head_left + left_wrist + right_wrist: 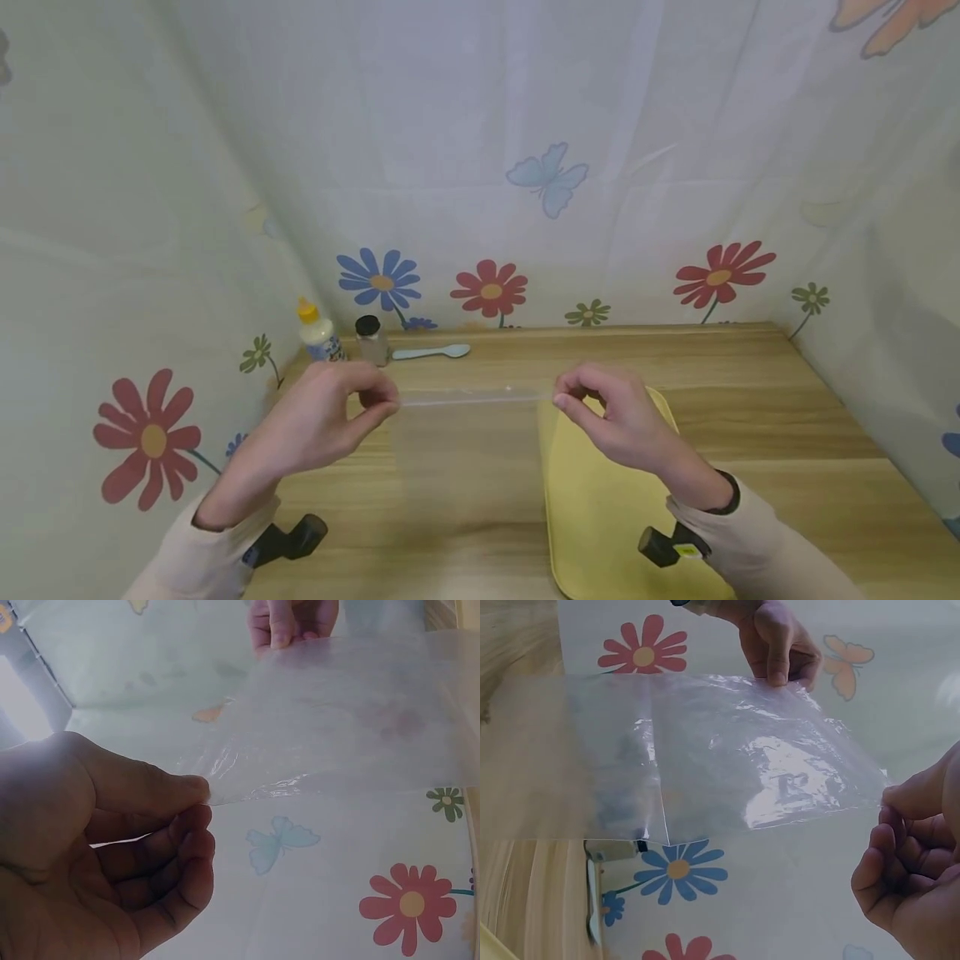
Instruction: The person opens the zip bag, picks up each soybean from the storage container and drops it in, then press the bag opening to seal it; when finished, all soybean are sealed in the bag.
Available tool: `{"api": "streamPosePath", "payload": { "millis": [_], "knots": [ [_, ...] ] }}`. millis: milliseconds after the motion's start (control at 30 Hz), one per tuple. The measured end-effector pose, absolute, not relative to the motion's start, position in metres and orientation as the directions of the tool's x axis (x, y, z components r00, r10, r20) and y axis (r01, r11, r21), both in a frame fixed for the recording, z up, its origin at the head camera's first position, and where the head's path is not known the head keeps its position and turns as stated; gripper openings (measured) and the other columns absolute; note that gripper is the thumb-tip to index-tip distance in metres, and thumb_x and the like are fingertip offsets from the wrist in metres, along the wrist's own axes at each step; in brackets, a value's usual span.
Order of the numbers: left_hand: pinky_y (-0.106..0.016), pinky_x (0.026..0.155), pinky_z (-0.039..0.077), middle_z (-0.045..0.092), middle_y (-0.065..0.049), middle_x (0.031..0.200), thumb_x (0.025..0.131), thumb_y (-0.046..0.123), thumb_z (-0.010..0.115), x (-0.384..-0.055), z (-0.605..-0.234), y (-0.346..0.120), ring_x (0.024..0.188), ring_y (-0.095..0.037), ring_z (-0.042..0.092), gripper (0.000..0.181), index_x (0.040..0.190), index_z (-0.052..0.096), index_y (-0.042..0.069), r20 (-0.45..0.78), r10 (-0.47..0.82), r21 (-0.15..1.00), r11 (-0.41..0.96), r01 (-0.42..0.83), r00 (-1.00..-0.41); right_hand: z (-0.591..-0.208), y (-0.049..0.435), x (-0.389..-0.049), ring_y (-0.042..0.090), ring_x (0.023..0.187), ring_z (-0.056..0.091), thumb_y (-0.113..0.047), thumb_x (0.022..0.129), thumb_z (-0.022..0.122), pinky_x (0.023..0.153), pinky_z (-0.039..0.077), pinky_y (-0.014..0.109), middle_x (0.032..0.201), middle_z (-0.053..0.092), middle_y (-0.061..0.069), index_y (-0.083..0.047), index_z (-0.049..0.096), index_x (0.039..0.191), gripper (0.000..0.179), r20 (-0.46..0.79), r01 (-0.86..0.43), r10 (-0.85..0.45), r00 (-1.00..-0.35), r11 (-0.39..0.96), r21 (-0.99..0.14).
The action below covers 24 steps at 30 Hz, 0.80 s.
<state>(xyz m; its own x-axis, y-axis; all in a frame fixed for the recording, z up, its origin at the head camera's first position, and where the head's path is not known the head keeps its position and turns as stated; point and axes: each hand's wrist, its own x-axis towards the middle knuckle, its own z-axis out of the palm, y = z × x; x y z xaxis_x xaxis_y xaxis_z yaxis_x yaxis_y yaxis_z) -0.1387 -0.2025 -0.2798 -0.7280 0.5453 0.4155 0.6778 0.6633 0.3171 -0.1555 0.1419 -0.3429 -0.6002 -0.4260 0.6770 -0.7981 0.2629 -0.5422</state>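
Note:
A clear plastic bag [471,450] hangs stretched between both hands over the wooden table. My left hand [330,417] pinches its upper left corner between thumb and forefinger. The opposite upper corner is pinched by my right hand [618,417]. In the left wrist view the clear bag [330,720] shows shiny wrinkles close to the left thumb. From the right wrist view, a crease runs across the clear bag [705,757], and the right hand [919,855] holds its tip.
A yellow tray [600,517] lies on the table [750,417] below the right hand. Behind the left hand stand a yellow-capped bottle [321,337] and a black-lidded jar [372,343]. Beside them lies a pale blue spoon [431,353]. A flowered curtain [450,125] surrounds the table.

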Motion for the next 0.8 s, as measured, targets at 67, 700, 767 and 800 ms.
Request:
{"api": "streamPosePath", "payload": {
  "millis": [67,700,767,800],
  "knots": [
    [-0.020,0.064,0.054,0.063,0.013,0.077,0.080,0.005,0.075,-0.142,-0.284,-0.202,0.071,0.001,0.058,0.016,0.081,0.069,0.019,0.417,0.547,0.314,0.663,0.679,-0.726,-0.347,0.142,-0.159,0.008,0.073,0.055,0.002,0.087,0.066,0.063,0.049,0.021,0.083,0.062,-0.002,-0.007,0.065,0.092,0.010,0.675,-0.796,-0.424,-0.604,0.275,-0.539],
    [-0.023,0.068,0.056,0.067,0.006,0.080,0.080,0.003,0.075,-0.189,-0.336,-0.204,0.075,-0.004,0.062,0.012,0.084,0.071,0.015,0.419,0.544,0.313,0.666,0.678,-0.727,-0.392,0.138,-0.206,0.008,0.070,0.054,-0.001,0.088,0.067,0.060,0.050,0.024,0.081,0.063,-0.001,-0.004,0.065,0.091,0.004,0.652,-0.776,-0.421,-0.631,0.326,-0.540],
    [-0.025,0.068,0.057,0.067,0.006,0.081,0.080,0.003,0.075,-0.194,-0.342,-0.204,0.075,-0.005,0.062,0.012,0.084,0.071,0.014,0.414,0.540,0.333,0.659,0.674,-0.733,-0.396,0.137,-0.209,0.010,0.069,0.055,0.000,0.087,0.067,0.059,0.051,0.025,0.080,0.064,0.001,-0.003,0.065,0.091,0.005,0.653,-0.777,-0.420,-0.629,0.320,-0.542],
    [-0.026,0.068,0.057,0.068,0.005,0.081,0.080,0.003,0.075,-0.196,-0.345,-0.204,0.075,-0.005,0.062,0.012,0.084,0.071,0.014,0.413,0.539,0.338,0.658,0.673,-0.734,-0.399,0.136,-0.211,0.011,0.069,0.055,0.001,0.087,0.067,0.059,0.051,0.025,0.080,0.064,0.002,-0.004,0.066,0.091,0.007,0.654,-0.777,-0.420,-0.629,0.323,-0.540]
  ]
}}
